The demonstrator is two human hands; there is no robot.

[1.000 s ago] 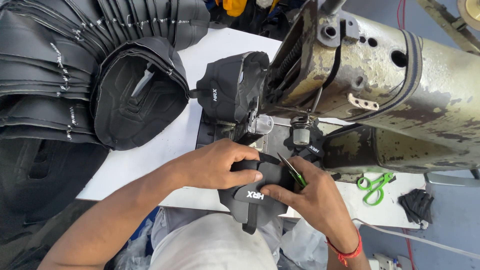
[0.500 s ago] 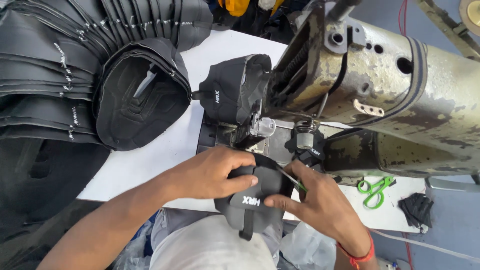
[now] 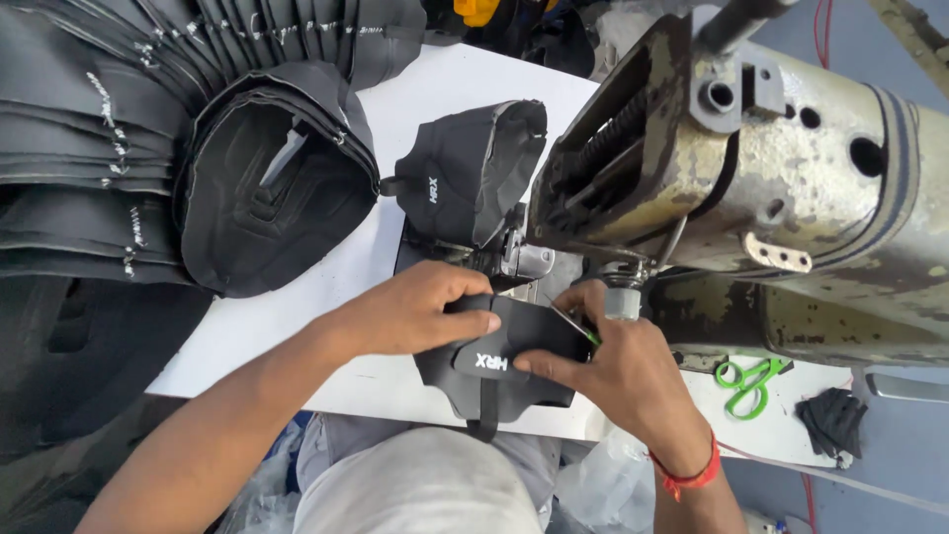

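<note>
Black fabric panel (image 3: 504, 361) sits at the near edge of the white table (image 3: 297, 326), just in front of the sewing machine (image 3: 751, 188). In the head view, your left hand (image 3: 420, 311) is closed over the panel's left edge, pinching it flat. Your right hand (image 3: 613, 366) grips the right edge along with a thin green-handled tool (image 3: 575, 326). Both sets of fingers lie close to the needle area, so they could get caught there. Loosen either pinch and the panel may skew, spoiling the seam.
</note>
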